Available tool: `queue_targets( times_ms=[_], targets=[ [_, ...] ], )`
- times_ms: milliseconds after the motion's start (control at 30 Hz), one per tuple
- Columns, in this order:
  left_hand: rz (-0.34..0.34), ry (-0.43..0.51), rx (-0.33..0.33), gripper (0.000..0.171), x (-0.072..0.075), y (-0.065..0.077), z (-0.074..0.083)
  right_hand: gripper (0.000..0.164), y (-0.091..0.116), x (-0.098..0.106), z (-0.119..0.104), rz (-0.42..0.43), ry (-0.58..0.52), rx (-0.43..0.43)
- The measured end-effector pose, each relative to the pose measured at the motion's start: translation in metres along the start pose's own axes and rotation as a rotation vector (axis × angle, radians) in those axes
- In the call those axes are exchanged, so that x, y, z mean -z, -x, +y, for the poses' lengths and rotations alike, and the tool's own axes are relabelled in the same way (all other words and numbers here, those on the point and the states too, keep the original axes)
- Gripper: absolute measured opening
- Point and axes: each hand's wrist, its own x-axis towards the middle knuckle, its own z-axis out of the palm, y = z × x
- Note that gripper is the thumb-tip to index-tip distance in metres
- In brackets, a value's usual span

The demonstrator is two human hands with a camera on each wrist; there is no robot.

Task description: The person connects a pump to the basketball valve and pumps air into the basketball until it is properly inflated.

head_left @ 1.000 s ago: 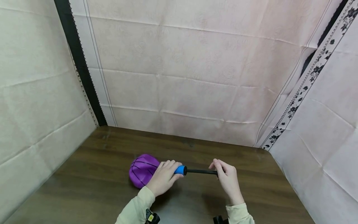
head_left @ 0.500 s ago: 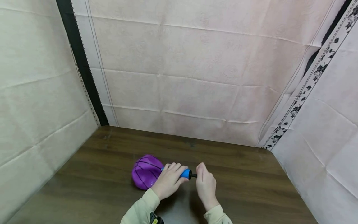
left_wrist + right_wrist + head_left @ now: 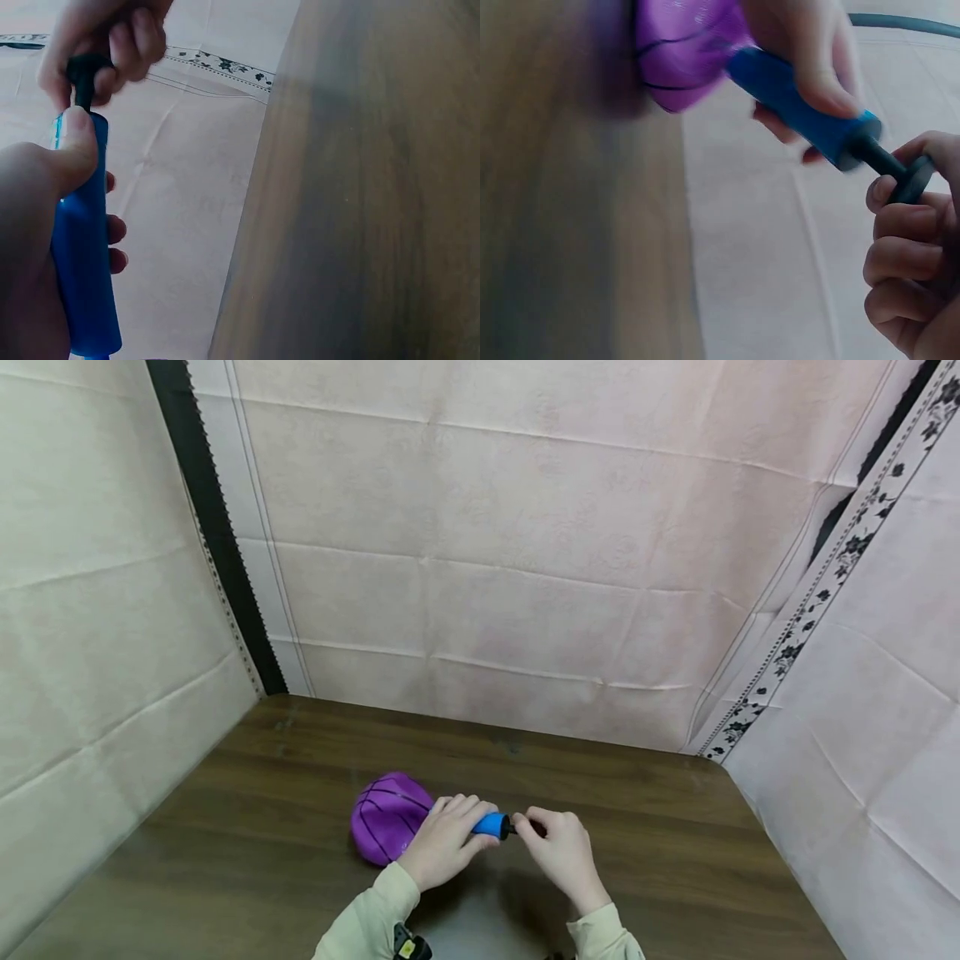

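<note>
A purple ball (image 3: 384,820) with black lines, dented and soft-looking, sits on the brown table. From its right side a blue hand pump (image 3: 86,255) points to the right. My left hand (image 3: 442,850) grips the pump's barrel, with the thumb along it near the black end cap. At that end my right hand (image 3: 561,852) pinches the round black handle (image 3: 912,181) between thumb and forefinger, its other fingers curled. Only a short piece of black rod (image 3: 879,156) shows between cap and handle. Where the pump meets the ball is hidden by my left hand in the head view.
The wood-grain table (image 3: 660,860) is enclosed by pale cloth walls (image 3: 480,610) at the back and both sides. A black strip (image 3: 217,527) runs up the back left corner, and a floral border (image 3: 795,643) up the right one.
My right hand has moved left, sliding the long black rod most of the way into the barrel. Its fist around the handle has turned into a pinch. My left hand has kept its grip.
</note>
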Motion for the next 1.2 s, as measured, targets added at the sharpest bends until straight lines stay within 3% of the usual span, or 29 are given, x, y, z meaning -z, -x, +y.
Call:
queue_targets(
  times_ms=[233, 300, 400, 467, 633, 700, 933, 1200],
  targets=[
    [0.014, 0.107, 0.059, 0.036, 0.008, -0.001, -0.007, 0.045, 0.002, 0.045, 0.007, 0.236, -0.151, 0.053],
    [0.012, 0.115, 0.062, 0.036, 0.010, -0.002, -0.008, 0.046, 0.003, 0.054, 0.009, 0.214, -0.180, 0.021],
    [0.005, 0.112, 0.062, 0.039, 0.011, -0.002, -0.009, 0.045, 0.003, 0.060, 0.009, 0.112, -0.163, -0.028],
    [0.007, 0.106, 0.063, 0.041, 0.011, -0.002, -0.009, 0.044, 0.003, 0.058, 0.009, 0.104, -0.131, -0.038],
    [0.029, 0.094, 0.055, 0.040, 0.009, 0.000, -0.010, 0.043, 0.003, 0.031, 0.005, 0.279, -0.029, -0.042],
    [0.041, 0.093, 0.046, 0.037, 0.008, 0.000, -0.009, 0.045, 0.003, 0.015, 0.001, 0.306, -0.007, -0.070],
    [0.045, -0.017, -0.014, 0.036, -0.002, 0.001, -0.003, 0.051, 0.006, -0.032, -0.005, 0.139, 0.019, -0.218],
    [0.056, -0.040, -0.018, 0.036, -0.004, 0.002, 0.000, 0.053, 0.006, -0.033, -0.007, -0.005, -0.014, -0.244]
  ],
)
